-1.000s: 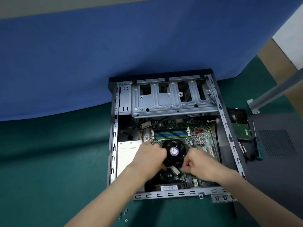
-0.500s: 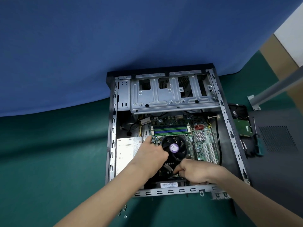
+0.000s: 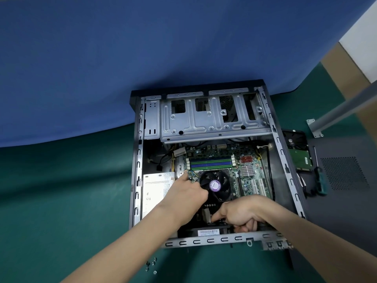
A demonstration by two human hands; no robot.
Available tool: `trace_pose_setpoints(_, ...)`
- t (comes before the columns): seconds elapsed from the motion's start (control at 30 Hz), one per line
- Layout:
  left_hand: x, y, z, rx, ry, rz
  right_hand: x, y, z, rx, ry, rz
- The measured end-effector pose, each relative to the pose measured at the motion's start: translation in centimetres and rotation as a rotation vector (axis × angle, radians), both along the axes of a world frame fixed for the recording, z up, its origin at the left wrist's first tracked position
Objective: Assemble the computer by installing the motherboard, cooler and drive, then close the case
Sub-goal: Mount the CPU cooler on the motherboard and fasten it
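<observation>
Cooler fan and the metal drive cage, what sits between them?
Head view: a row of green and blue memory slots lies between the cooler fan and the drive cage.

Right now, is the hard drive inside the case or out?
Out. The hard drive lies green board up beside the case, outside its right wall, near the screwdriver.

Green worktop carried the open case at its middle, far end against the blue cloth. The panel lay flat toward the right edge, and loose screws sat toward the near edge.
</observation>
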State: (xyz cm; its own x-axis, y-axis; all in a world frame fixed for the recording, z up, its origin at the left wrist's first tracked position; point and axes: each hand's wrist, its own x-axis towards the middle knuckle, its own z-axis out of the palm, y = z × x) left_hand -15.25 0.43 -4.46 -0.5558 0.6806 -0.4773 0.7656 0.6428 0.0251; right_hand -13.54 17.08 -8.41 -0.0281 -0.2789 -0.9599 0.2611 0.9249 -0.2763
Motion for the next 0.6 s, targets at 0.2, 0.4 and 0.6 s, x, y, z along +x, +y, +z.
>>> trace_pose_setpoints(0.2, 0.7, -0.5, -0.3, 0.09, -0.003, -0.017, -0.4, 0.0, -0.4, -0.006, -0.104, 0.018)
trace_pose_setpoints(0.4, 1.0, 0.1, -0.2, 0.152, -0.086, -0.139, 0.1, -0.2, -1.0, 0.051, -0.12, 0.018)
trace_pose_setpoints(0.6, 0.6, 1.4, -0.1, 0.066, -0.199, -0.148, 0.7, 0.2, -1.3, 0.026, -0.01, -0.034)
